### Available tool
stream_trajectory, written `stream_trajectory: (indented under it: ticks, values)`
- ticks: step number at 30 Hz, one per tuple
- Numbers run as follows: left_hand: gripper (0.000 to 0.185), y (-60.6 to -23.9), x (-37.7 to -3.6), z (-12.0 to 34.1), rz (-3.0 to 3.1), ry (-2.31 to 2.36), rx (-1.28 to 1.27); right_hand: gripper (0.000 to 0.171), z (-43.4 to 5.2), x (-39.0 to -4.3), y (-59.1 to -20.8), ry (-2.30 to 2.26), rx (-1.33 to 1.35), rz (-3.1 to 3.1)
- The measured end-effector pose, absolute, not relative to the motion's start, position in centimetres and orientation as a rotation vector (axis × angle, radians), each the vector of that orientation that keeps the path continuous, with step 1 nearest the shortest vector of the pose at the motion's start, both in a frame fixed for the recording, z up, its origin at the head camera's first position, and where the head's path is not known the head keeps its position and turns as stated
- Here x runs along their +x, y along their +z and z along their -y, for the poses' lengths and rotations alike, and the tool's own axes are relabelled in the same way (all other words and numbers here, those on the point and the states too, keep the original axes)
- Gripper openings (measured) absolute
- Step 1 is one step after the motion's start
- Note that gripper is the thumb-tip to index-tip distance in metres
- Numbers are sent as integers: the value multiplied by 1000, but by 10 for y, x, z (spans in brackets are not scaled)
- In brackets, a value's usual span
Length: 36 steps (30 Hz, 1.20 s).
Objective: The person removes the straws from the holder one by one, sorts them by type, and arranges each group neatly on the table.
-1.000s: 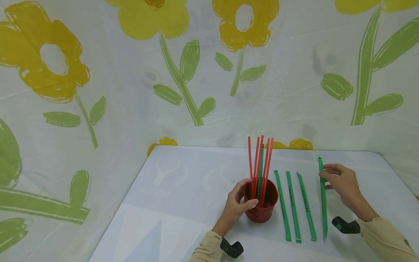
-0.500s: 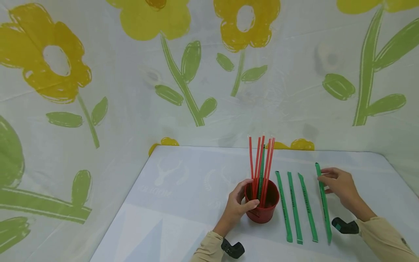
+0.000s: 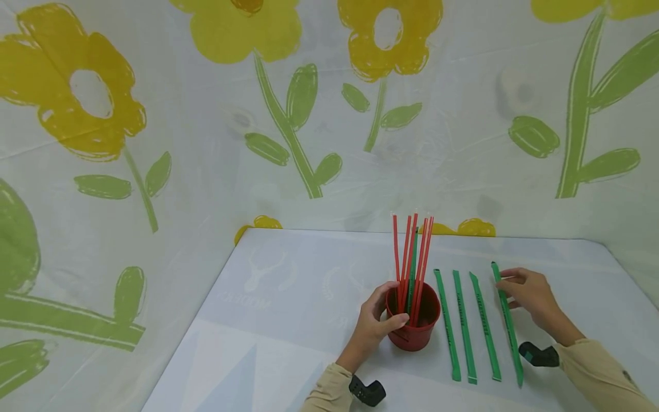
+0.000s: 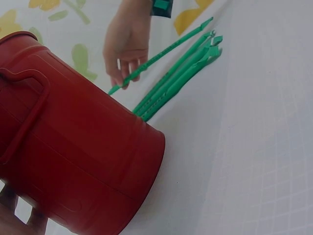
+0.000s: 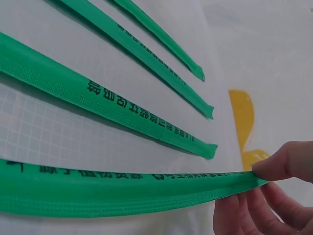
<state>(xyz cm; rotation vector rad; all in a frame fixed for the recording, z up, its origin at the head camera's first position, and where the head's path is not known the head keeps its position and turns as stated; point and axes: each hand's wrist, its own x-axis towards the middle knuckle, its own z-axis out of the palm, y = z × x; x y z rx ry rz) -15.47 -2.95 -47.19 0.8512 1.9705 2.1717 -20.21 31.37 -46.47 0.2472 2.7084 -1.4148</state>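
My left hand [image 3: 373, 323] grips a small red metal bucket [image 3: 412, 339], its thumb over the near rim. Upright in the bucket stand several red straws [image 3: 396, 246] and a green paper-wrapped straw [image 3: 414, 257]. My right hand [image 3: 532, 294] pinches another green wrapped straw [image 3: 509, 329] near its far end, between thumb and fingers. This straw slants slightly, its far end to the left; the left wrist view has it above the others. Between it and the bucket lie three more green wrapped straws [image 3: 465, 329], side by side. Black print shows on the held wrapper [image 5: 132, 193].
A white table [image 3: 278, 297] with faint printed patterns lies under everything. Behind it hangs a pale curtain [image 3: 443, 160] with yellow flowers and green leaves. Each wrist wears a black camera, the left one [image 3: 366, 391] close to the table near the bucket.
My right hand has moved a little left and nearer with its green straw, whose far end has swung left toward the row. My left hand stays on the bucket.
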Motion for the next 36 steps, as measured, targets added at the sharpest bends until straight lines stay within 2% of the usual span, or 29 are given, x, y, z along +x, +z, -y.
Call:
stream_trajectory:
  ticks: [10,24,31,36]
  values:
    - [58,-502,-167,25,-1968,2206,866,51,-313,-203,-476,-1359,303,-2687]
    - [57,-501,-165,26,-1979,2199,866,45,-312,-201,-489,-1257,329,-2795]
    - [57,-485,-159,28,-1956,2212,885,36,-308,-198,-482,-1169,286,-2945]
    - [57,-493,-162,27,-1992,2187,884,35,-305,-196,-472,-1157,202,-3037]
